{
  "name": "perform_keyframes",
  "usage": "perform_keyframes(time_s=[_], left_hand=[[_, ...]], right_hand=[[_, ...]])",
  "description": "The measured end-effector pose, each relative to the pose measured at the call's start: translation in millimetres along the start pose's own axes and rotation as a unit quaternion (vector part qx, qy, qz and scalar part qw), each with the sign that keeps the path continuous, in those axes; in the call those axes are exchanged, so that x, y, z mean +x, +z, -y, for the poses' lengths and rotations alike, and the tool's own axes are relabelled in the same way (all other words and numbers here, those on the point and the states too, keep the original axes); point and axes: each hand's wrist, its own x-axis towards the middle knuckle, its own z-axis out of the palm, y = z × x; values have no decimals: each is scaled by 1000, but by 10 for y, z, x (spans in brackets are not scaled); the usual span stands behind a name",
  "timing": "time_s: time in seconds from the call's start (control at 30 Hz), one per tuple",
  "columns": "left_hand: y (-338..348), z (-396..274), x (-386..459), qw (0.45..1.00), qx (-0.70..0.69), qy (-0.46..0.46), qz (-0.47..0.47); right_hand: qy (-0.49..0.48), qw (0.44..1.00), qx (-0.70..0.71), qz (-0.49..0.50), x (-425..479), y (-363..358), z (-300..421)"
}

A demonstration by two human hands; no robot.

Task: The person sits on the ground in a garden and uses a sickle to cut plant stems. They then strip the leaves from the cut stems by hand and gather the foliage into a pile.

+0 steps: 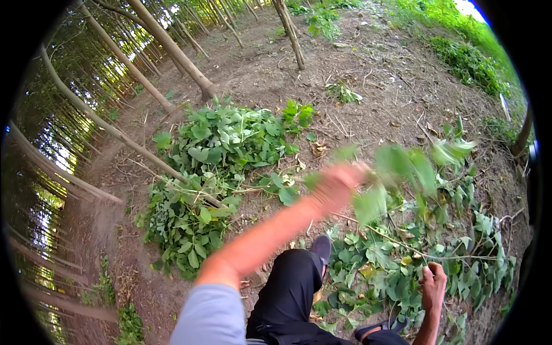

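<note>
Blurred by motion, my left hand (338, 183) is closed around green leafy stems (392, 172) that spread to its right, with large heart-shaped leaves. My right hand (433, 282), lower right, has its fingers closed near a thin vine stem (409, 249); a fine strand shows between its fingertips and that stem. Cut leafy vines (375, 258) cover the ground around and beyond my right hand. To the left of my left arm lies a heap of green leaves (237, 138), with another heap (185, 241) nearer to me.
Slender tree trunks (172, 51) stand at the left and top; one leaning trunk (125, 140) reaches down into the leaf heaps. Bare soil with twigs and dry leaves (319, 148) lies ahead. My shoes (321, 250) are among the vines. Green undergrowth (470, 64) grows at the upper right.
</note>
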Motion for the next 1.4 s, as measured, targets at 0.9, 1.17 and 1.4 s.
perform_keyframes(time_s=[0.9, 1.17, 1.4], left_hand=[[287, -1620, 108, 876, -335, -17, 346], [1031, -1438, -126, 856, -174, -25, 487], [2120, -1145, -181, 774, -32, 1, 633]], right_hand=[[330, 912, 52, -239, -1447, -1189, -2865], [400, 896, -91, -170, -1953, -571, -4204], [470, 872, -69, -120, -2037, -428, -4902]])
